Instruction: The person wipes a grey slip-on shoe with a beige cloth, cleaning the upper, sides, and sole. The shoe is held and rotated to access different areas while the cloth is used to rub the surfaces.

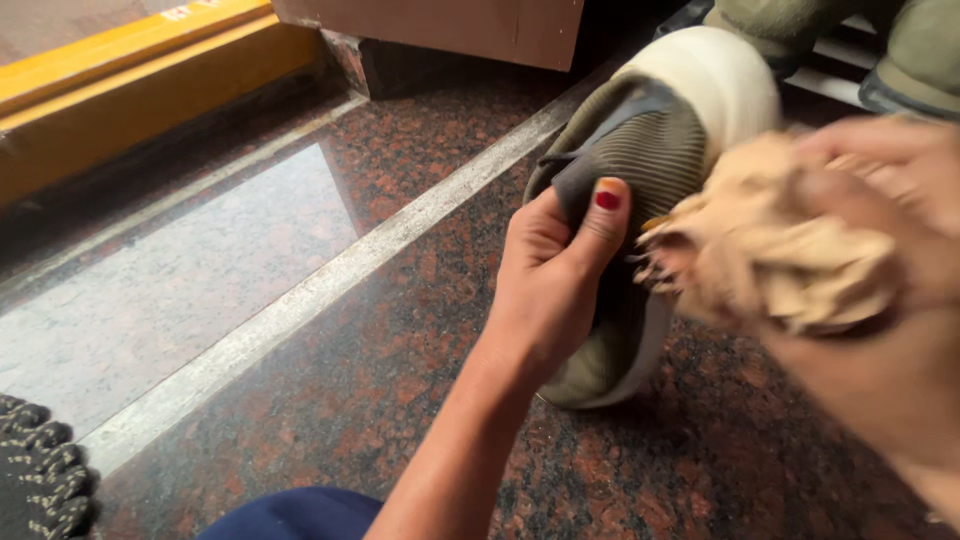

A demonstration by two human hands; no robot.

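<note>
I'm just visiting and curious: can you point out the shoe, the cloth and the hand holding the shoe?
shoe (pixel 640 150): head view, olive ribbed upper.
cloth (pixel 770 240): head view, crumpled tan middle, blurred.
left hand (pixel 550 280): head view, back of hand.

The left hand (pixel 550 275) comes up from the bottom of the view on a bare forearm that slants up and to the right, with a dark blue sleeve or trouser edge showing below it. Its wrist is slightly bent, the back of the hand turned toward the camera. The thumb, its nail painted red, presses flat against the fingers (pixel 535 225) in a closed pinch grip. The right hand (pixel 880 230) enters from the right edge, close to the lens and blurred by motion. It seems to be closed in a loose fist, fingers curled inward, though the blur hides the fingertips. The two hands sit near each other, not touching.
</note>
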